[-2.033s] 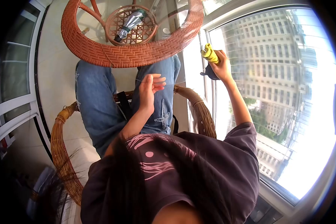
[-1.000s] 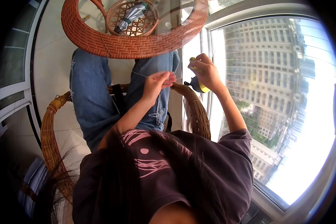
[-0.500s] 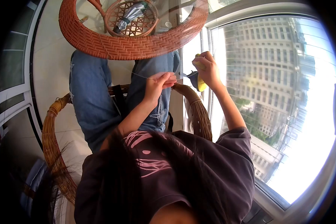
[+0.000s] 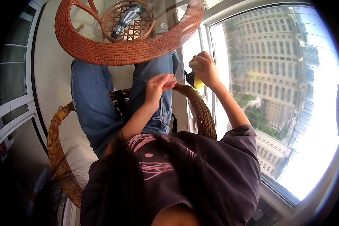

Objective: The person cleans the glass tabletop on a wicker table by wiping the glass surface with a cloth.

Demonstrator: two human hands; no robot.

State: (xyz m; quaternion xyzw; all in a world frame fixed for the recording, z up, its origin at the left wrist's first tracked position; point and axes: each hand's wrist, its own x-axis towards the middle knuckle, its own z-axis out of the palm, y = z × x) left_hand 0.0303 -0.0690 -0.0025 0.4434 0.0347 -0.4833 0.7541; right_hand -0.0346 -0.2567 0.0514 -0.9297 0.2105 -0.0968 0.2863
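My left hand (image 4: 159, 89) is over my right thigh, its thumb and fingers pressed together on a thin, pale strand (image 4: 141, 80). The strand runs out on both sides of the fingers, toward the table on one side and toward my other hand on the other. My right hand (image 4: 207, 69), raised near the window, is closed around a yellow-and-black hand tool (image 4: 199, 83). Its dark end points toward my left fingers. Fingers cover much of the tool, so I cannot make out its exact kind. A small gap separates the two hands.
Ahead of my knees curves a woven rattan table (image 4: 113, 54) with a glass top. A folded silver umbrella (image 4: 129, 19) lies in the round basket shelf (image 4: 151, 28) beneath. Wicker armrests (image 4: 200, 109) flank me, and a large window (image 4: 267, 75) is close on the right.
The view has shifted slightly, so the table sits lower and further left. My right hand and the tool have moved a little toward the left hand, which keeps its pinch.
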